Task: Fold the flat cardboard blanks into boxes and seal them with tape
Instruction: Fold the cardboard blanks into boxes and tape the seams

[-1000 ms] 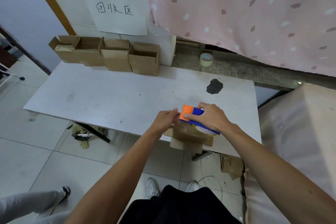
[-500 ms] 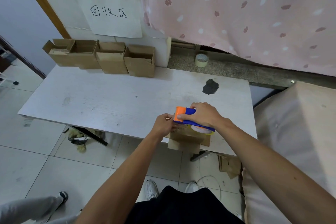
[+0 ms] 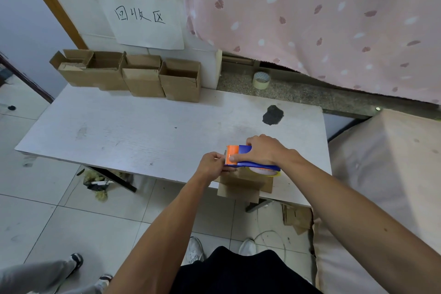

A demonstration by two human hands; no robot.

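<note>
Cardboard box (image 3: 243, 186) is set at the near edge of the tabletop (image 3: 143, 131), under both hands. Tape dispenser (image 3: 239, 155) is gripped atop it by the right hand (image 3: 265, 150); the left hand (image 3: 212, 166) is curled at the dispenser's orange end, its hold unclear.

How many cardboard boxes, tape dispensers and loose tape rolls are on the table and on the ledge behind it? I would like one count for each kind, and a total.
open cardboard boxes in the back row: 4
cardboard box being taped: 1
tape dispenser, gripped by the right hand: 1
loose tape roll on the ledge: 1
Total: 7
</note>
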